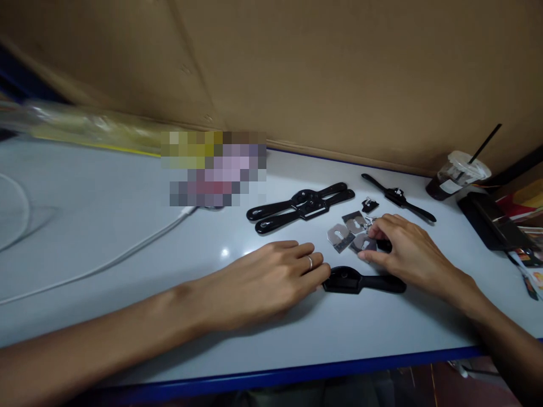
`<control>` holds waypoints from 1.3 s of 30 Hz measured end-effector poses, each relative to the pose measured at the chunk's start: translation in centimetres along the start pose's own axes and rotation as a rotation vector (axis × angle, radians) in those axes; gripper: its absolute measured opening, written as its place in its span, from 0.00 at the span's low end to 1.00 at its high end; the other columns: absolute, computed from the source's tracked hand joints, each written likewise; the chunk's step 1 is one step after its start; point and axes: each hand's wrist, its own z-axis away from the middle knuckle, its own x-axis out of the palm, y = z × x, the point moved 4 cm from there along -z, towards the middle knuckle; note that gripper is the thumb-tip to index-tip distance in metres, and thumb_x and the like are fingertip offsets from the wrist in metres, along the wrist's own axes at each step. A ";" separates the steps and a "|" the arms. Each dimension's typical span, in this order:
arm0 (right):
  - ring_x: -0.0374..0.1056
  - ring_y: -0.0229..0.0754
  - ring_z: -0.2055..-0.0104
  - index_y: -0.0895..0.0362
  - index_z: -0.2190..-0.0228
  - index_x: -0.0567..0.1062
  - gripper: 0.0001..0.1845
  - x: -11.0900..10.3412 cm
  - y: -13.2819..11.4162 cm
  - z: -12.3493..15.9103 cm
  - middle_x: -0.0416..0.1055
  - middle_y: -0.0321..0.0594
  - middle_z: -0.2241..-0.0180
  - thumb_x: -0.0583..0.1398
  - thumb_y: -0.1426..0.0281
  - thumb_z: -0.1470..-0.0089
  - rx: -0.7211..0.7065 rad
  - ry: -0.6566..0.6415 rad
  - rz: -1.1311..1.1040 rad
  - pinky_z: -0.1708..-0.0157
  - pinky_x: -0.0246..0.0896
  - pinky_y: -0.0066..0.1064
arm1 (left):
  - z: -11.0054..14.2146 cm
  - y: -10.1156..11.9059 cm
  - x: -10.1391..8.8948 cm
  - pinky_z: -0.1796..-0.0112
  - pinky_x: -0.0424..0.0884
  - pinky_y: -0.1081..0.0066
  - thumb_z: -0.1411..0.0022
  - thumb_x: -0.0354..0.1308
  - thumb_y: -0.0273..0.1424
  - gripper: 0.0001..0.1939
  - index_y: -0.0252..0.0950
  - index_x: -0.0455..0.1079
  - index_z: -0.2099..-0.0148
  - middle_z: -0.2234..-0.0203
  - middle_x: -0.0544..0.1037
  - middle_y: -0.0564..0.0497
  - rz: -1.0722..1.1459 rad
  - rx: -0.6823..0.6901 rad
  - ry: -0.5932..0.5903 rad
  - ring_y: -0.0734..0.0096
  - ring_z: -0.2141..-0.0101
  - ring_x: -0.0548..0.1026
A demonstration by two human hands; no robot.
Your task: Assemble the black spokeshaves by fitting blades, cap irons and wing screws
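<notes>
My left hand [282, 277], with a ring on one finger, is closed over the left handle of a black spokeshave body [343, 281] lying on the table. That handle is mostly hidden under the fingers. My right hand [405, 249] reaches over small silver screws [370, 222], thumb and index finger apart, fingertips at the parts. Under and beside those fingertips lie flat metal blades [339, 236] with keyhole slots. A small black cap piece [370, 204] sits just behind them. Another dark part is partly covered by my right hand.
Two black spokeshave bodies [303, 208] lie side by side farther back, and another spokeshave [396, 196] is at right. A lidded drink cup [453, 175] with a straw stands at back right, near a black box-like object [487, 220]. A white cable [127, 257] crosses the left side.
</notes>
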 end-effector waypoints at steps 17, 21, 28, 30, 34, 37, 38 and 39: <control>0.62 0.35 0.80 0.55 0.74 0.78 0.13 -1.0 0.0 -0.1 0.71 0.33 0.81 0.64 0.62 0.42 0.065 -0.007 -0.777 0.78 0.55 0.29 | 0.1 0.0 0.0 0.70 0.62 0.64 0.29 0.50 0.24 0.06 0.36 0.65 0.61 0.71 0.73 0.52 0.010 -0.008 -0.004 0.64 0.70 0.69; 0.68 0.36 0.83 0.57 0.72 0.76 0.23 -1.1 0.1 0.1 0.74 0.37 0.79 0.61 0.49 0.41 0.148 -0.139 -1.227 0.88 0.53 0.25 | 0.1 0.0 -0.1 0.69 0.61 0.64 0.30 0.51 0.23 0.05 0.36 0.65 0.61 0.70 0.73 0.52 0.025 -0.006 -0.021 0.64 0.70 0.68; 0.72 0.35 0.81 0.53 0.53 0.71 0.22 -0.3 -0.9 0.2 0.72 0.29 0.72 0.70 0.68 0.49 0.165 -0.260 -1.209 0.85 0.64 0.24 | 0.2 -0.1 0.2 0.69 0.60 0.64 0.29 0.50 0.23 0.06 0.35 0.65 0.60 0.71 0.73 0.52 0.011 -0.004 0.001 0.64 0.70 0.67; 0.70 0.34 0.80 0.54 0.57 0.71 0.19 0.1 -1.0 0.1 0.71 0.29 0.73 0.69 0.69 0.50 0.186 -0.271 -1.162 0.85 0.62 0.23 | 0.2 -0.1 0.3 0.70 0.60 0.64 0.29 0.50 0.23 0.06 0.35 0.65 0.60 0.72 0.72 0.52 0.012 -0.003 0.009 0.64 0.71 0.67; 0.65 0.31 0.80 0.57 0.63 0.72 0.12 0.2 -0.7 -0.1 0.69 0.30 0.75 0.67 0.67 0.49 0.182 -0.198 -1.093 0.84 0.57 0.21 | 0.2 0.0 0.2 0.70 0.61 0.64 0.29 0.50 0.24 0.06 0.35 0.66 0.60 0.71 0.72 0.52 0.012 -0.001 0.005 0.64 0.71 0.68; 0.62 0.30 0.79 0.57 0.65 0.73 0.11 0.3 -0.4 -0.3 0.68 0.29 0.77 0.68 0.68 0.50 0.147 -0.174 -1.072 0.82 0.58 0.22 | 0.2 0.0 0.1 0.70 0.61 0.64 0.28 0.50 0.25 0.06 0.35 0.66 0.60 0.72 0.72 0.52 0.006 -0.005 0.009 0.65 0.71 0.68; 0.62 0.31 0.79 0.57 0.65 0.74 0.11 0.3 -0.4 -0.3 0.68 0.29 0.77 0.67 0.68 0.50 0.142 -0.173 -1.067 0.81 0.58 0.23 | 0.2 0.0 0.1 0.70 0.61 0.64 0.28 0.49 0.24 0.07 0.35 0.66 0.61 0.72 0.72 0.52 0.002 -0.004 0.015 0.65 0.71 0.68; 0.62 0.31 0.78 0.57 0.64 0.75 0.10 0.4 -0.3 -0.3 0.68 0.30 0.77 0.67 0.68 0.50 0.140 -0.171 -1.061 0.81 0.58 0.23 | 0.2 0.0 0.0 0.70 0.61 0.64 0.29 0.49 0.24 0.07 0.35 0.66 0.61 0.72 0.72 0.52 0.000 -0.001 0.018 0.65 0.71 0.67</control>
